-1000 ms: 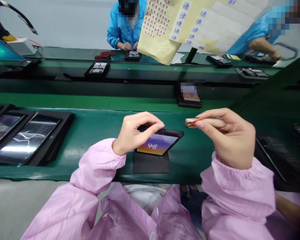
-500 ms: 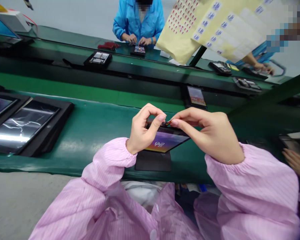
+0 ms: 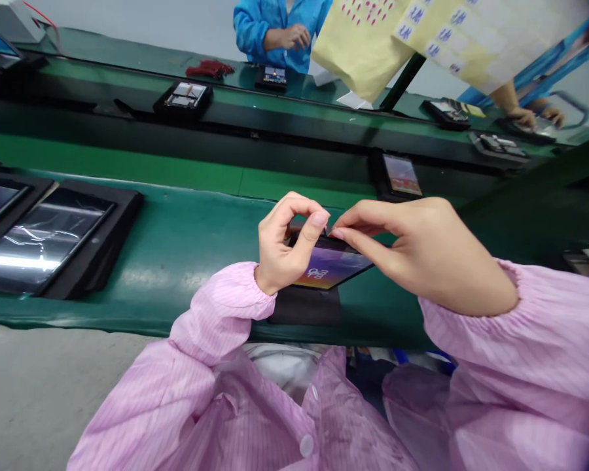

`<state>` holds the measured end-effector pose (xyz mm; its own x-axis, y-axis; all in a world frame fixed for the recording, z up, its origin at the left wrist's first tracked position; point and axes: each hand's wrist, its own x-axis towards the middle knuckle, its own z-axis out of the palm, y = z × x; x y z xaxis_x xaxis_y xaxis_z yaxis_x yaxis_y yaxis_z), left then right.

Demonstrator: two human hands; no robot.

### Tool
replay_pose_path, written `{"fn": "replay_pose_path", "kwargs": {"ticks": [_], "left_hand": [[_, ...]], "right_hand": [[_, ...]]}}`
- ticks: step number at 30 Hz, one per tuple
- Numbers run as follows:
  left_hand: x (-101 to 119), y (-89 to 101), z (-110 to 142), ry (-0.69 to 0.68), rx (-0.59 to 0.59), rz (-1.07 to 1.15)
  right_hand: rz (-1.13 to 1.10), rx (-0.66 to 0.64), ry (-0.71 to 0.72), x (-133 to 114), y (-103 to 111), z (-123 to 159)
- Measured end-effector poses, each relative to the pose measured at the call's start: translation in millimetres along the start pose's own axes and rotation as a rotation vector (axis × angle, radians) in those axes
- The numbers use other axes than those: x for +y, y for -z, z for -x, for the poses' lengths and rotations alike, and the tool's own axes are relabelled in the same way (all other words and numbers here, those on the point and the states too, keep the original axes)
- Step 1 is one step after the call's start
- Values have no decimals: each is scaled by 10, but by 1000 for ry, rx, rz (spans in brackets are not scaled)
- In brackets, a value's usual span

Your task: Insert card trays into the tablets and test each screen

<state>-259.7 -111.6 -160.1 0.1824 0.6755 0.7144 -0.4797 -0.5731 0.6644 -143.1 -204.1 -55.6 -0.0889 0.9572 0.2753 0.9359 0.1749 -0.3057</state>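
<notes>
A tablet (image 3: 334, 263) with a lit purple-to-yellow screen is held tilted above a dark pad on the green bench. My left hand (image 3: 290, 245) is closed around the tablet's upper left edge, its thumb and forefinger near the top rim. At that same rim, my right hand (image 3: 397, 245) pinches thumb against fingers, touching or nearly touching the edge. The small dark and orange card seen between those fingertips earlier is now hidden by them. Whether it sits inside the tablet I cannot tell.
Two dark tablets in black trays (image 3: 120, 222) lie at the left of the bench (image 3: 186, 229). Another lit tablet (image 3: 401, 175) lies beyond my hands. Across from me, a co-worker in a blue jacket (image 3: 255, 33) stands behind opened devices. Yellow sheets (image 3: 363, 52) hang overhead.
My right fingertips have closed in on the tablet's top edge, and the small card is out of sight. The view has shifted slightly. The co-worker opposite has lifted a hand off the device.
</notes>
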Motion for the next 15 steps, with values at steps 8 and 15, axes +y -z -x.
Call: {"fn": "replay_pose_path", "kwargs": {"ticks": [8,15], "left_hand": [[-97,-26,4,-27,-12,19],[-68,23,-38,106,-67,68]], "right_hand": [[143,5,84,14,10,12],[45,-23,9,75,-9,-48]]}}
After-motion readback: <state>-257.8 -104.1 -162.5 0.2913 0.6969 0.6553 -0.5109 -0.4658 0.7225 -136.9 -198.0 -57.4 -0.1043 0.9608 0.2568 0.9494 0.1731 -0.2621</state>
